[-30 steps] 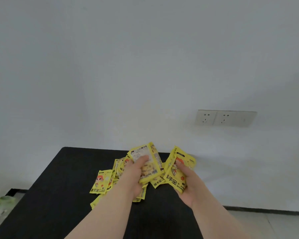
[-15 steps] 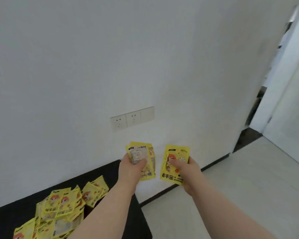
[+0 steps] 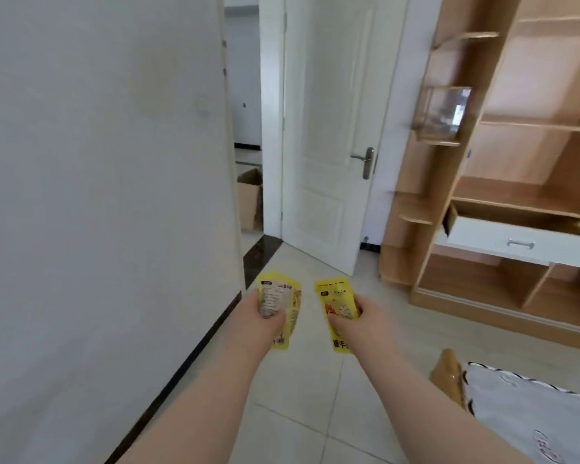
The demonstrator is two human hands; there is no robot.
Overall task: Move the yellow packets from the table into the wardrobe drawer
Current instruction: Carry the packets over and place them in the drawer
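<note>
Hands: both bare, held out in front at about the same height over the tiled floor, well apart from each other.
Left hand: closed around a small stack of yellow packets; thumb lies across the white printed label on the top one. At least two packets in the stack, edges fanned; exact count cannot be told.
Right hand: closed around its own yellow packets, printed front facing up, thumb pressed on the face, fingers behind. Whether one or several, cannot tell.
Packet orientation: both sets roughly upright, top edges pointing away from the person, lower ends sticking out below the grip.
Wardrobe: wooden, open-fronted, at the right; shelves and cubbies visible.
Drawer: white front with a metal handle, pulled out of the wardrobe; interior not visible from this angle. Well apart from both hands, ahead and to the right.
Door: white, standing ajar, metal lever handle, just left of the wardrobe.
Wall: white, along the left side, dark skirting at its base.
Cardboard box: seen through the doorway, on the floor.
White cloth: patterned, dark-edged, at lower right.
</note>
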